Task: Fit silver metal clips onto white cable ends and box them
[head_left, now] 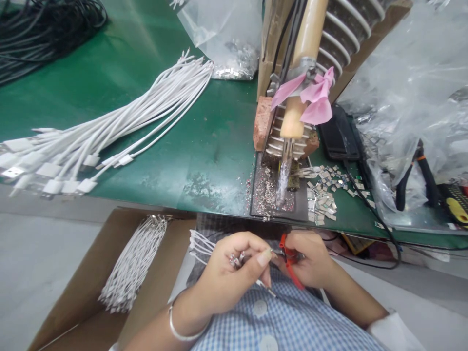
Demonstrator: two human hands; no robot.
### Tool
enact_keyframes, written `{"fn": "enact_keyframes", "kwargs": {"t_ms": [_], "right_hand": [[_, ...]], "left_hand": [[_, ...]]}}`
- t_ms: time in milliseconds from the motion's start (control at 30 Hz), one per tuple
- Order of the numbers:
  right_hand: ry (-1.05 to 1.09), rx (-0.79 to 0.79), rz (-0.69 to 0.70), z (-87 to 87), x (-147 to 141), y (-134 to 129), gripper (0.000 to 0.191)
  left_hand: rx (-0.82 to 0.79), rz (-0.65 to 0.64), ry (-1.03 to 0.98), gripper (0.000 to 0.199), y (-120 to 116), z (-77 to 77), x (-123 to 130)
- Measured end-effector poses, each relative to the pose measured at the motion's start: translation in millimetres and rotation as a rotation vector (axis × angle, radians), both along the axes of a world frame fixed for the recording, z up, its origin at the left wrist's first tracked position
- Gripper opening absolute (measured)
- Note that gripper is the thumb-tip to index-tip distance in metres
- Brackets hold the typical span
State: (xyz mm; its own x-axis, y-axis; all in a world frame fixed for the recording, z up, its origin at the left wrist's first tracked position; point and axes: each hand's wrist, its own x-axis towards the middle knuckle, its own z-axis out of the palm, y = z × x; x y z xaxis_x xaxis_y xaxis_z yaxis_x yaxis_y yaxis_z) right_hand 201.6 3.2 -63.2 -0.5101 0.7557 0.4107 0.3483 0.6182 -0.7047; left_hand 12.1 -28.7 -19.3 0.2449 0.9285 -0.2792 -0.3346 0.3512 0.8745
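My left hand [239,270] is closed around several white cables [201,243]. Their stripped ends show between its fingers, and one end is pinched between thumb and forefinger. Close to that pinch, my right hand [309,258] grips red-handled scissors [291,263]; the blades are mostly hidden by the fingers. Both hands are over my lap, just below the table edge. On the table, a bunch of white USB cables [146,109] lies at the left. A soldering iron [288,161] with a wooden handle and pink ribbon points down over a dark plate [300,204] scattered with solder bits.
An open cardboard box [86,263] at lower left holds a bundle of white cables [135,263]. Small metal connectors [323,202] lie right of the plate. Also here are a brick [262,124], a phone [338,134], pliers [419,178], plastic bags [395,92] and black cables [47,36].
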Motion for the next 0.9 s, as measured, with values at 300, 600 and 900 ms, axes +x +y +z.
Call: {"fn": "enact_keyframes", "kwargs": {"t_ms": [300,600,900], "right_hand": [[-0.018,0.010,0.005,0.9,1,0,0.026],[-0.049,0.052,-0.040,-0.2,1,1,0.022],[0.111,-0.182,-0.062,-5.0,-22,-16,0.036]], "left_hand": [[-0.019,-0.009,-0.011,0.016,-3,-4.4,0],[0.010,-0.016,0.000,0.022,0,-6.8,-1],[0.103,0.027,-0.178,0.009,-1,-13.2,-1]]}}
